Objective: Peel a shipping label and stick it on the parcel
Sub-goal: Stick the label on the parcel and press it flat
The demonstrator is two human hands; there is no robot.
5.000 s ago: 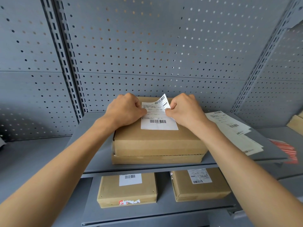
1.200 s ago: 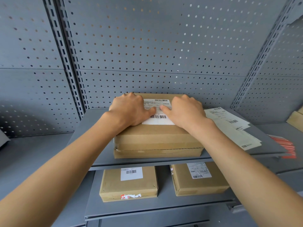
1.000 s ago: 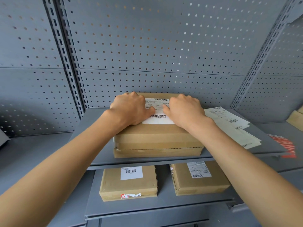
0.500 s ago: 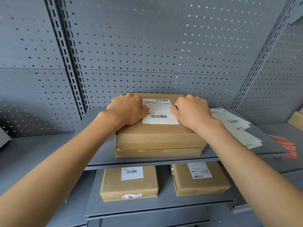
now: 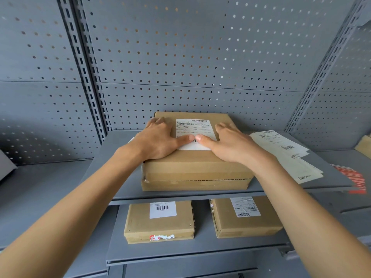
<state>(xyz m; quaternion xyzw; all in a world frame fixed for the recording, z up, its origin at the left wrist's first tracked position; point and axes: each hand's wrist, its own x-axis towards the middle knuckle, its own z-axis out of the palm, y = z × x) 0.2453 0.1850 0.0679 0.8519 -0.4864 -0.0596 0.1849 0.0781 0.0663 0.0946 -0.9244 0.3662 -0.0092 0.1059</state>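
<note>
From the head view, the label (image 5: 193,131) lay flat on top of the parcel (image 5: 195,167), which sat on the upper shelf (image 5: 200,194). My left hand (image 5: 158,141) and right hand (image 5: 230,144) rested spread and flat on the box, thumbs pressing the label's near edge. Step in hand, by my judgement: pressing down. Next call: rub the far corners firm.

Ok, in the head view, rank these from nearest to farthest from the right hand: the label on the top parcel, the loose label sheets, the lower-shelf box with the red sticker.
1. label on the top parcel: under the right hand's thumb.
2. loose label sheets: just to its right, same shelf.
3. box with the red sticker: lower shelf, down-left.
</note>
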